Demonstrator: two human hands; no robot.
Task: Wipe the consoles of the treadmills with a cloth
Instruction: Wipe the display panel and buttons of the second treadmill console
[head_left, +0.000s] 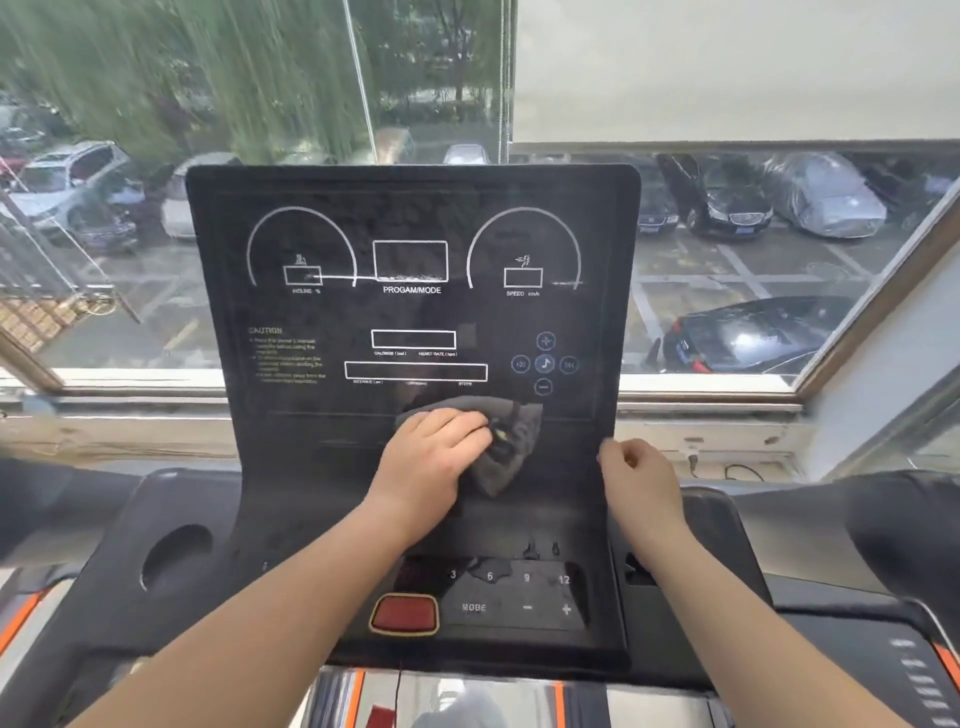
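A black treadmill console (332, 322) stands upright in front of me, with white dial outlines, display boxes and music buttons printed on it. My left hand (431, 457) presses a dark grey cloth (511, 447) flat against the console's lower middle, just under the display boxes. My right hand (639, 478) grips the console's right edge, fingers curled around it. Below the hands lies the sloped button panel with a red stop button (404, 613) and number keys.
A round cup holder (176, 553) sits in the left tray. Black handrails reach out at both sides. A window sill (130, 405) and a large window with parked cars outside lie right behind the console. The treadmill deck shows at the bottom edge.
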